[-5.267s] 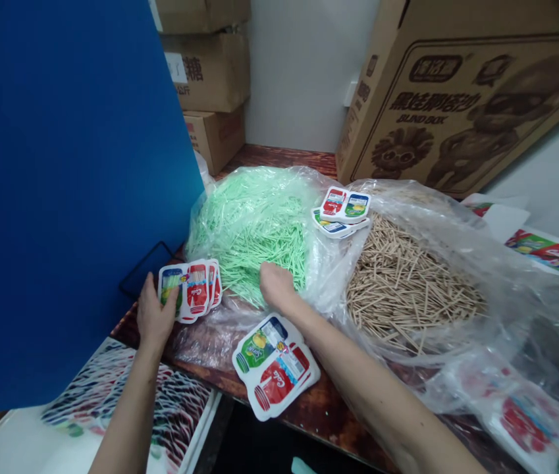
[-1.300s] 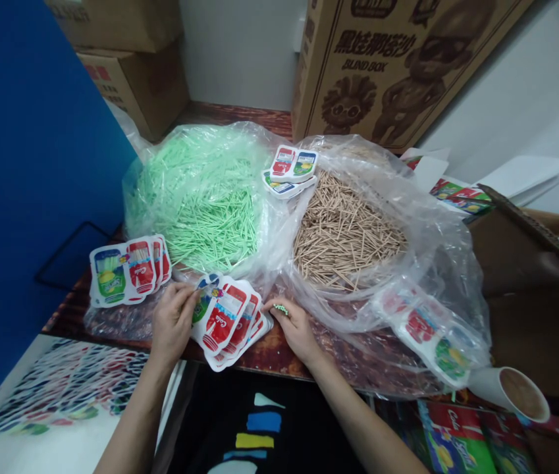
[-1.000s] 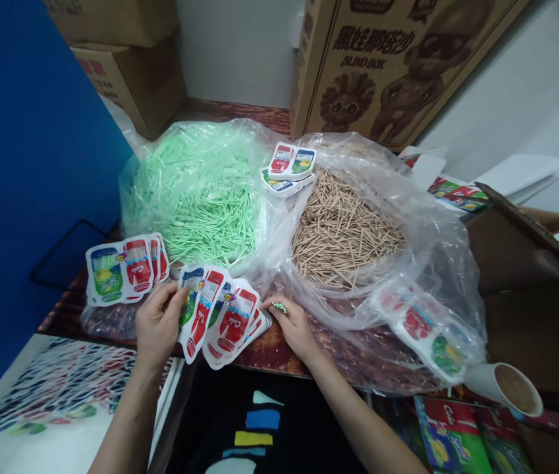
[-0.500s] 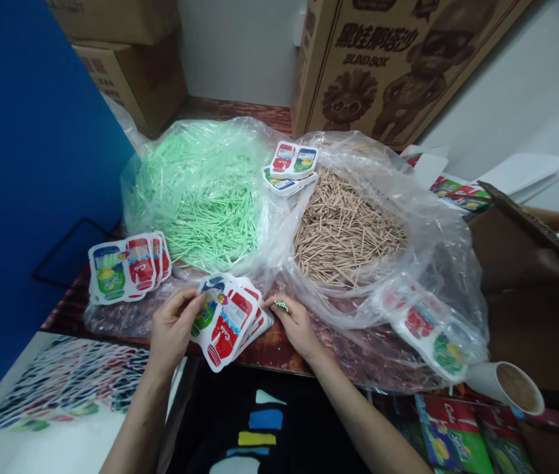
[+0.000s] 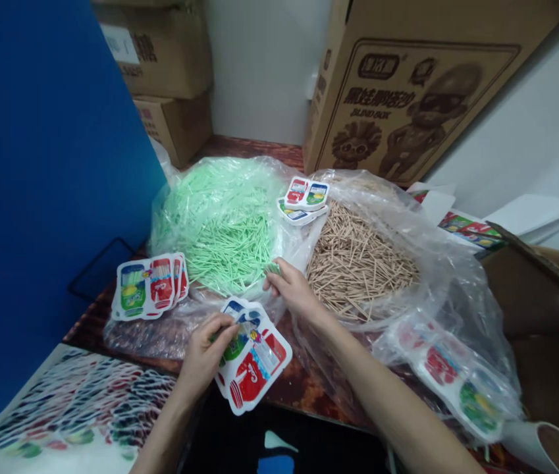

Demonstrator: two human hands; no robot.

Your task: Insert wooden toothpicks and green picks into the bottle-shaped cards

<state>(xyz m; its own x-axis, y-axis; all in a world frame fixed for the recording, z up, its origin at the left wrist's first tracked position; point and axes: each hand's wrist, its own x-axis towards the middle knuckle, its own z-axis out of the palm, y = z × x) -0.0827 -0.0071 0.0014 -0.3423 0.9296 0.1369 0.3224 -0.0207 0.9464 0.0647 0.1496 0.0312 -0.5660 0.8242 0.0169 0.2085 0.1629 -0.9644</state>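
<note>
My left hand (image 5: 205,355) pinches a few printed cola-and-lemon cards (image 5: 259,372) by their left side, tilted over the table's front edge. Between the fingertips of my right hand (image 5: 293,289) is a small bundle of light green sticks (image 5: 272,268). That hand is at the lower right edge of a big pile of green sticks (image 5: 232,247) in a clear plastic bag. To its right, a second clear bag holds brown sticks (image 5: 358,263). Left of the cards lies a fanned stack of similar packs (image 5: 133,289) with sticks showing in their windows.
Two small packs (image 5: 306,192) rest between the bags. A plastic-wrapped pack (image 5: 440,365) lies at the right, near a paper cup (image 5: 548,447). Cardboard boxes (image 5: 175,128) stand behind, with a large printed carton (image 5: 407,99) at back right. A blue panel (image 5: 52,197) borders the left.
My right hand has moved up and away from the cards to the green pile's edge, holding its green sticks. The cards in my left hand are less fanned out. The camera view has shifted upward.
</note>
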